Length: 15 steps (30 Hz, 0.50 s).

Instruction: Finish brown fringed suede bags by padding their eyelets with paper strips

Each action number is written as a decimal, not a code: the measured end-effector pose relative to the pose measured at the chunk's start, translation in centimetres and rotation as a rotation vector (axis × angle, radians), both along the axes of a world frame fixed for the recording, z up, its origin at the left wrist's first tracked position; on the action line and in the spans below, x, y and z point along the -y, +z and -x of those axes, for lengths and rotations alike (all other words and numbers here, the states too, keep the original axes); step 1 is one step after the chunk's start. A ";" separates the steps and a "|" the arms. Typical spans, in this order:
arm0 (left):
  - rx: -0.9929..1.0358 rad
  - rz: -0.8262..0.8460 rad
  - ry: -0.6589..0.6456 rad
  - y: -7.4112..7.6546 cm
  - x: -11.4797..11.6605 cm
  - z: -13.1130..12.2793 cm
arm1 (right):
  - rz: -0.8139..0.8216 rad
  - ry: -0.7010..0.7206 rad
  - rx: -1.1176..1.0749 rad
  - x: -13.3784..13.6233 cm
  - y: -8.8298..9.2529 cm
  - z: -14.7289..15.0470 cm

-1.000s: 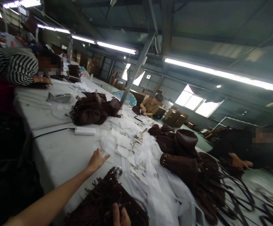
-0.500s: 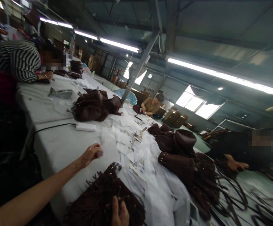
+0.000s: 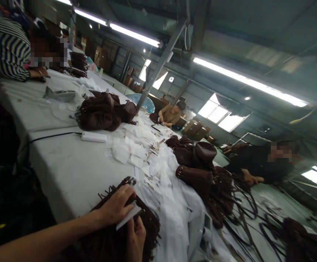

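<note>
A dark brown fringed bag (image 3: 150,222) lies on the white-covered table at the bottom centre. Over its upper edge, my left hand (image 3: 117,204) is closed, with its fingertips at a small white piece (image 3: 127,217) that looks like paper or a tag. My right hand (image 3: 136,234) comes up from below, its fingers pinched at the lower right end of that same piece, close to a metal ring on the bag. The bag's lower left part is hidden behind my left forearm.
Brown bags (image 3: 100,112) and a white power strip (image 3: 93,137) lie farther up the table. White paper and wrapping (image 3: 171,196) run along the middle. More bags (image 3: 195,176) with long straps lie right. People work around the tables.
My left hand has come down and right from above the table onto the bag. A white piece now shows between my hands. The camera view has shifted slightly.
</note>
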State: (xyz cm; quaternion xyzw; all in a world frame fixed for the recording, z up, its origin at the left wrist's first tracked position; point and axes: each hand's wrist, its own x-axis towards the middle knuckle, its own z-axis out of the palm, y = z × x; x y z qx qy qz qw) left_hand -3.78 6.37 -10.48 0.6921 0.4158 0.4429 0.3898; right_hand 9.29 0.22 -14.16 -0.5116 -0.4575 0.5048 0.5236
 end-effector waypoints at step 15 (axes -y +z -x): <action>0.217 0.315 -0.075 3.2 0.5 2.5 | -0.015 -0.088 0.151 0.4 -0.6 0.4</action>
